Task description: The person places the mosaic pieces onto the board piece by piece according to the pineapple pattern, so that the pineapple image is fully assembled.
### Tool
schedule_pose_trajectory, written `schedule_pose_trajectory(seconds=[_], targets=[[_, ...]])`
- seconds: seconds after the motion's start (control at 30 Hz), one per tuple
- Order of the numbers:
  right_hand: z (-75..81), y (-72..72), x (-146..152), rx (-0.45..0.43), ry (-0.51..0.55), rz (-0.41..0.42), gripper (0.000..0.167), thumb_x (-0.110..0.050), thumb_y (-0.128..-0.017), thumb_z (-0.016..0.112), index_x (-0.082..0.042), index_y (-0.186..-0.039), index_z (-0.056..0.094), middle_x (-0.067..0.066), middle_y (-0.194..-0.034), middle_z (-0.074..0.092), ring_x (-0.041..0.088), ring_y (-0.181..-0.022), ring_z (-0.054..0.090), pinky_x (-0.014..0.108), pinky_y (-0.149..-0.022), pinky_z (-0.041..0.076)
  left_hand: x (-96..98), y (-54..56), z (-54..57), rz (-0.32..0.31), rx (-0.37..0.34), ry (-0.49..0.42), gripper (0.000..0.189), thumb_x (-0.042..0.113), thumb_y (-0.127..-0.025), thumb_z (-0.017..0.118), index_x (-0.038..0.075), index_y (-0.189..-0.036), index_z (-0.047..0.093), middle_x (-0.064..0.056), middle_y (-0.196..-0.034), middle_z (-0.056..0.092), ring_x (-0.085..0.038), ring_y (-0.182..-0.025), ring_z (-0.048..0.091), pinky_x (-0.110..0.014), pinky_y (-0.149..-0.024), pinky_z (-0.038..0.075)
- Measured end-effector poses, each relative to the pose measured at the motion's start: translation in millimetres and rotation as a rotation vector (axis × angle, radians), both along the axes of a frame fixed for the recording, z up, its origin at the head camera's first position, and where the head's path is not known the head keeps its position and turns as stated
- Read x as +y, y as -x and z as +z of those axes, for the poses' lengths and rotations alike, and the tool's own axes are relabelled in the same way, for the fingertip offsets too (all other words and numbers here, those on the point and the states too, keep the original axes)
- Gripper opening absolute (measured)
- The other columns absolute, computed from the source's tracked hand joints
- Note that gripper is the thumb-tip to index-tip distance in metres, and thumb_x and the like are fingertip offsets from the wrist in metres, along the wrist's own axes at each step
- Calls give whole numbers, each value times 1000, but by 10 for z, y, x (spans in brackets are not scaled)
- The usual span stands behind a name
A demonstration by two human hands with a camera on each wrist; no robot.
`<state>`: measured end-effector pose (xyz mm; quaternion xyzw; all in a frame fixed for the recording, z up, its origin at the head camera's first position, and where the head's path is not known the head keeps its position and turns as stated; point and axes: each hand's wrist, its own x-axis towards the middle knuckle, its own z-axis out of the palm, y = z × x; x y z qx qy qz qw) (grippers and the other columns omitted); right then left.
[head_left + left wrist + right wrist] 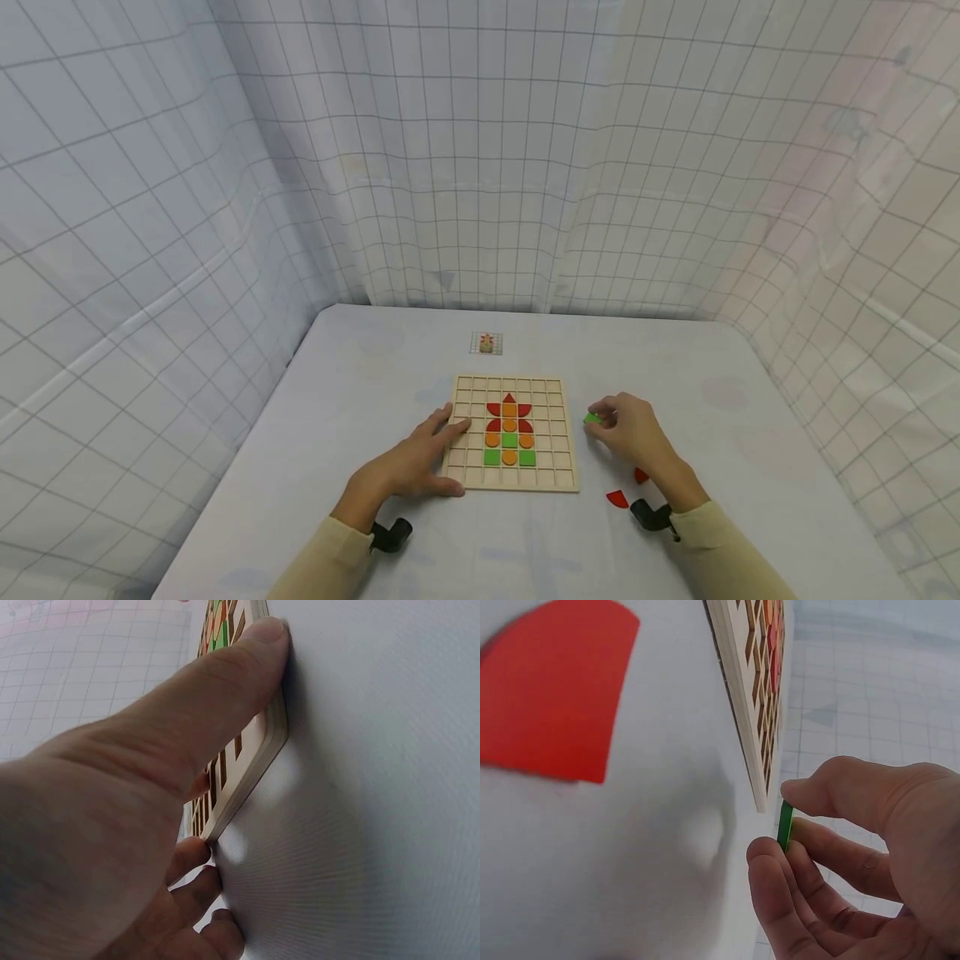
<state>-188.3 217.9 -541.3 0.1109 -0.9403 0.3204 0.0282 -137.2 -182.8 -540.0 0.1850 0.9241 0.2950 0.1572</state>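
A wooden grid board [555, 475] lies on the table, with red, orange and green flat pieces set in its middle columns. My left hand [408, 462] rests at the board's left side, fingers spread. In the left wrist view the thumb [225, 682] lies against the board's edge [259, 754]. To the right of the board, my right hand [630, 429] pinches a green tile [592, 418] between thumb and fingertips. The right wrist view shows that green tile [784, 825] edge-on, held off the table near the board's corner.
Two red quarter-circle pieces, one nearer the front [617, 499] and one partly under the right forearm [641, 476], lie right of the board. A small pattern card [486, 343] lies behind the board. White gridded curtains [480, 167] surround the table's back and sides.
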Motion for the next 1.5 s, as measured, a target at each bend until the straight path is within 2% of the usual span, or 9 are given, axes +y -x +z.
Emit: schedule_pose_trajectory(seconds=[0.4, 0.83, 1.0, 1.27, 1.5], targets=[[105, -101, -124, 19, 10, 63, 21, -4, -97, 90, -3, -118, 88, 7, -103, 77, 12, -90, 73, 22, -78, 61, -4, 18, -12, -13, 2, -9, 111, 39, -93, 102, 15, -182, 40, -23, -196, 15, -52, -182, 19, -74, -139, 36], [66, -268, -368, 27, 41, 160, 21, -3, -98, 91, -5, -118, 88, 2, -103, 79, 6, -87, 70, 22, -78, 63, 41, -34, 47, 15, -9, -9, 111, 39, -92, 103, 16, -182, 42, -21, -197, 15, -51, -182, 20, -73, -138, 38], [41, -317, -409, 35, 64, 212, 21, -2, -97, 92, -4, -117, 87, 4, -103, 79, 6, -87, 71, 22, -77, 64, 32, -18, 26, 13, -2, 6, 110, 39, -93, 102, 17, -182, 42, -20, -197, 15, -50, -182, 19, -73, -138, 38], [8, -368, -492, 9, 84, 250, 19, -4, -98, 91, -7, -116, 87, 2, -107, 80, 4, -88, 72, 21, -80, 65, 20, 4, -20, 15, -1, 18, 109, 40, -93, 101, 19, -182, 42, -19, -197, 14, -48, -183, 18, -71, -139, 39], [-30, -406, -572, -8, 99, 308, 15, -8, -98, 94, -8, -112, 88, 1, -108, 82, 2, -89, 71, 20, -81, 65, 9, 3, -5, 16, -4, 12, 111, 40, -92, 102, 19, -183, 41, -19, -197, 15, -48, -183, 17, -71, -139, 37]])
